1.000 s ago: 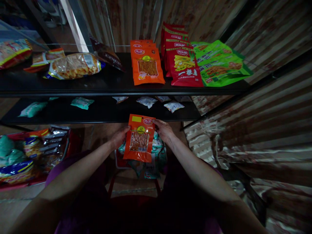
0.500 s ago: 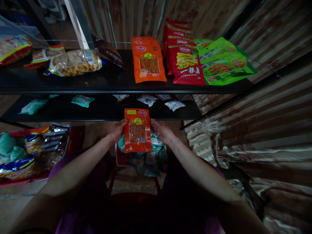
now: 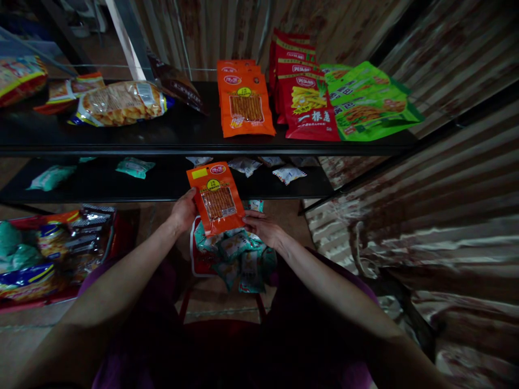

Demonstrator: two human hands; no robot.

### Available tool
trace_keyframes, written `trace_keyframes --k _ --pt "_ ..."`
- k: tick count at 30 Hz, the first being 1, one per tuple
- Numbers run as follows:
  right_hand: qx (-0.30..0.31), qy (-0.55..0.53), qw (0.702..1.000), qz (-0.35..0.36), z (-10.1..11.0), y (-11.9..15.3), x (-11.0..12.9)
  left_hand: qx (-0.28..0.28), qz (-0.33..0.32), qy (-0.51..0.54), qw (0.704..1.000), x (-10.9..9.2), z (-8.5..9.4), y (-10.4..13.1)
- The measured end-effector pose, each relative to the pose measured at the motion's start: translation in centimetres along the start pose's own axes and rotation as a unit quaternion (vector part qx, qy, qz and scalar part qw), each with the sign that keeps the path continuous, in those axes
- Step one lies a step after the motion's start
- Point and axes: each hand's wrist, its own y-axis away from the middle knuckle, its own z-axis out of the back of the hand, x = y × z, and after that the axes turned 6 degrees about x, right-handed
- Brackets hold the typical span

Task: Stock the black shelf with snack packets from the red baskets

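still, orange pkt (image 3: pixel 219 200) btwn hands (image 3: pixel 185 212)

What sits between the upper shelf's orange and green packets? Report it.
Red packets lie between the orange packets and green packets in the head view.

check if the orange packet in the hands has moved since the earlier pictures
Yes: against the lower shelf, the held orange packet has shifted up and left in view.
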Motion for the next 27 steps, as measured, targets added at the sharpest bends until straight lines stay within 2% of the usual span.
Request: trace_keyframes --k 5,11,19,27 --pt "-0.025 0.002 1.0 0.009 0.1 -0.2 0.1 0.021 0.015 0.001 1.0 -0.3 -0.2 0.4" --pt "-0.067 -0.01 0.998 0.004 -0.3 -0.1 0.3 0.042 0.02 -0.008 0.999 -0.4 0.4 0.4" --pt "-0.088 -0.052 0.994 0.024 -0.1 -0.7 0.4 0.181 0.033 -0.083 0.979 0.3 1.0 1.6" --pt "-0.08 -0.042 0.995 0.037 -0.3 -0.7 0.5 0.187 0.011 -0.102 0.977 1.0 1.4 1.0"
